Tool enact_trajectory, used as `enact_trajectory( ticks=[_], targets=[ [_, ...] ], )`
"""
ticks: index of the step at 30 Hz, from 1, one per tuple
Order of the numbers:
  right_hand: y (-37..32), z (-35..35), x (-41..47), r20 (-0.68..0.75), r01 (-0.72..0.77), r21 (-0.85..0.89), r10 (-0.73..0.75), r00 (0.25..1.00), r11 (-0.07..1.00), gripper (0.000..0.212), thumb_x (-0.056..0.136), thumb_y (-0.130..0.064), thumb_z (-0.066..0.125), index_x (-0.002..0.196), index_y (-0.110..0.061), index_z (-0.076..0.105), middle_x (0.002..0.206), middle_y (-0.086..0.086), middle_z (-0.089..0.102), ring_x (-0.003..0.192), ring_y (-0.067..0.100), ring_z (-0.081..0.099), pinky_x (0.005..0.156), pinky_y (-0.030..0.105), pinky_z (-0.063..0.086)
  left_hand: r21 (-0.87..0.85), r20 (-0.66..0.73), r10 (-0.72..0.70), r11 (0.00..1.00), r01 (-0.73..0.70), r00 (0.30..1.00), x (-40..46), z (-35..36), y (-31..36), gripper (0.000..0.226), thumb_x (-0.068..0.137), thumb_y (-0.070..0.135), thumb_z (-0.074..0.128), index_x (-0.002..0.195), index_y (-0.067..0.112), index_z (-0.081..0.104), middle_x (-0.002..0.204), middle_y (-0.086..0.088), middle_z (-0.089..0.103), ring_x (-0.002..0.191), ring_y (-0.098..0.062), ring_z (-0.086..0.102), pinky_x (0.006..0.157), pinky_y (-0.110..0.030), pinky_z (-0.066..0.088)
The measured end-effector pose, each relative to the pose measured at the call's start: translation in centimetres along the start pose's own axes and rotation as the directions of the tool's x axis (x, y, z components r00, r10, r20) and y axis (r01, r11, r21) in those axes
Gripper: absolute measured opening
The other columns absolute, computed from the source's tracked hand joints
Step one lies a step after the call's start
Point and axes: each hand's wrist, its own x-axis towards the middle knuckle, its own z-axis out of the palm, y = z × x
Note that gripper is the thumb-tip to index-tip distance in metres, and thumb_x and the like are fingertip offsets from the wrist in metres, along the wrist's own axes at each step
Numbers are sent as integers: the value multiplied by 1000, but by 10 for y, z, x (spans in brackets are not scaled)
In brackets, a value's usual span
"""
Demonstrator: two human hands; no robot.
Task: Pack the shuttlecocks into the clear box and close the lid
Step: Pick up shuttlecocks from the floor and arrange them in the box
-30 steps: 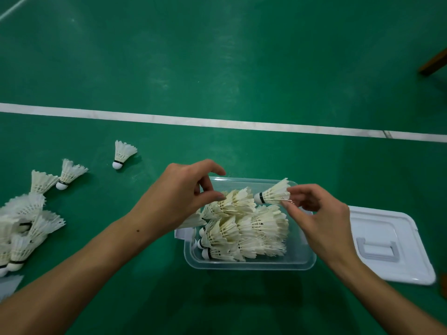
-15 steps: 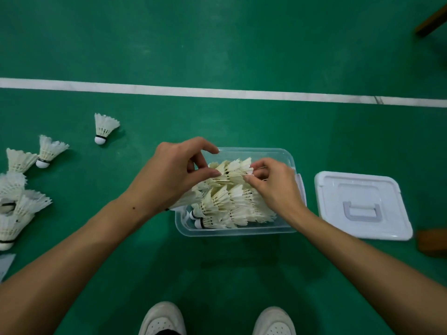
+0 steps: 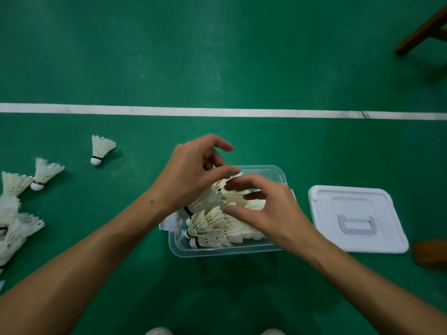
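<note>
1. Where the green floor (image 3: 217, 56) is crossed by a white line (image 3: 217, 111), a clear box (image 3: 225, 252) is seen on the near side of that line, heaped with shuttlecocks (image 3: 212, 228).
2. Over the box's left half the left hand (image 3: 193, 177) is held, fingers (image 3: 227, 171) loosely curled; a shuttlecock (image 3: 205, 201) lies under the palm, but whether it is gripped cannot be told.
3. Over the box's right half the right hand (image 3: 271, 211) is spread, its fingers parted and slightly bent just above the heaped feathers; nothing is seen to be held by it, though the fingertips are blurred.
4. Just right of the box, apart from it, a white lid (image 3: 355, 218) lies flat with its handle up.
5. Left of the box, well apart, loose shuttlecocks are scattered: one (image 3: 100, 148) standing cork-down nearest the line, another (image 3: 44, 172) farther left, and a pile (image 3: 14, 221) at the picture's left edge.
6. Far right of the box, beyond the line, a wooden leg (image 3: 420, 30) is seen.
7. Nearer than the box, two white shoe tips (image 3: 159, 331) are cut by the bottom edge.
</note>
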Motion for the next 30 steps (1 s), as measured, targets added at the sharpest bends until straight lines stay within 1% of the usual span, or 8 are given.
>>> enact_trajectory(
  ticks=[3, 6, 9, 14, 16, 18, 23, 30],
  targets=[
    [-2, 9, 2, -12, 41, 44, -40, 999, 998, 27, 85, -31, 88, 109, -28, 77, 108, -21, 76, 111, 2, 67, 97, 26, 54, -99, -7, -30, 995, 30, 1000, 5, 4, 6, 36, 83, 33, 87, 112, 21, 72, 78, 4, 76, 70, -24, 73, 70, -43, 61],
    [5, 12, 4, -80, 132, 22, -130, 988, 991, 15, 84, -25, 89, 96, -25, 80, 98, -18, 76, 106, 8, 66, 94, 36, 53, -195, 36, -38, 980, 45, 999, 6, 10, 9, 31, 84, 29, 87, 110, 19, 73, 80, 0, 77, 70, -21, 73, 66, -33, 61],
    [15, 8, 0, -129, 137, 15, -134, 983, 990, 13, 84, -23, 89, 95, -21, 81, 94, -17, 75, 102, 9, 66, 92, 37, 53, -230, 27, -28, 973, 34, 999, 7, 11, 10, 25, 88, 26, 84, 109, 15, 74, 86, 1, 78, 75, -14, 75, 73, -29, 62],
    [37, -16, -1, -259, 8, 47, 5, 966, 999, 13, 86, -25, 87, 98, -25, 81, 94, -16, 78, 93, 7, 72, 87, 38, 61, 41, -163, -19, 999, 26, 986, 4, 12, -10, 12, 99, 30, 72, 108, 23, 74, 96, 18, 72, 92, -1, 69, 77, -27, 60],
    [48, -29, -1, -334, -66, 72, 86, 939, 995, 11, 86, -23, 87, 94, -24, 80, 90, -13, 78, 87, 8, 74, 84, 42, 63, 134, -132, -38, 989, 56, 991, -2, 16, -24, 12, 98, 31, 70, 108, 24, 73, 96, 19, 71, 90, 3, 68, 77, -24, 59],
    [58, -38, -1, -379, -133, 41, 139, 915, 990, 11, 86, -23, 87, 95, -23, 80, 89, -13, 78, 85, 8, 73, 81, 43, 63, 248, -77, -33, 967, 51, 997, -10, 21, -35, 17, 97, 34, 72, 111, 24, 72, 100, 17, 73, 90, 3, 68, 79, -31, 62],
    [65, -34, 0, -358, -206, -150, 141, 923, 967, 15, 85, -33, 87, 97, -29, 79, 83, -20, 75, 82, -3, 71, 81, 33, 62, 493, -4, -31, 870, 29, 999, -24, 34, -39, 39, 90, 48, 78, 121, 25, 71, 114, 10, 76, 100, -11, 71, 85, -39, 62],
    [68, -20, 11, -282, -242, -320, 152, 947, 916, 25, 86, -41, 85, 108, -33, 77, 85, -21, 76, 81, 2, 72, 78, 33, 61, 509, 54, -67, 860, 30, 996, -24, 47, -45, 41, 89, 40, 81, 125, 24, 70, 119, 6, 76, 109, -15, 69, 93, -38, 59]
  ],
)
